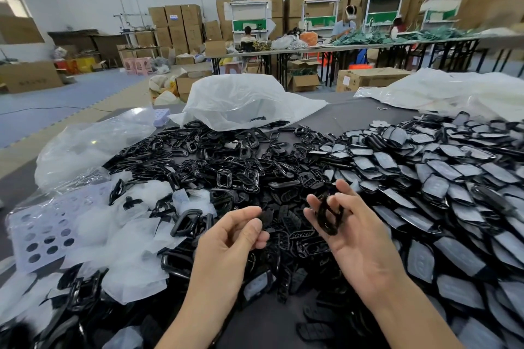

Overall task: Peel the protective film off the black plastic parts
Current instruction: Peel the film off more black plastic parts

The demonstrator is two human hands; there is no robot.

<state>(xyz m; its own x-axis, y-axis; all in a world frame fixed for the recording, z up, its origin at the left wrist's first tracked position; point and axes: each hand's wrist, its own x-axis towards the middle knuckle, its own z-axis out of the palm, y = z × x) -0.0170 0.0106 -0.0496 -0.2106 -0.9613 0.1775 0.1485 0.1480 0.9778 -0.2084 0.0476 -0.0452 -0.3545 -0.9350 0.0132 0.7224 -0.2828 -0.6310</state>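
Desk (354, 113) is pretty much buried. There's a heap of bare black frames (221, 156) in the middle and grey film-covered parts (442, 178) stacked all over the right side. Crumpled clear films (127, 235) and a hole-punched sheet (42, 229) sit on the left, with a big white bag (241, 102) slumped at the back. Right hand (360, 241) has its fingers curled round a glossy black frame part (327, 215), held up over the heap. Left hand (226, 241) pinches a small dark piece (266, 218) between thumb and forefinger, near the frame but apart from it.

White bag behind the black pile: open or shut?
Open. The white bag has its mouth gaping toward the camera, with black parts lying in the opening.
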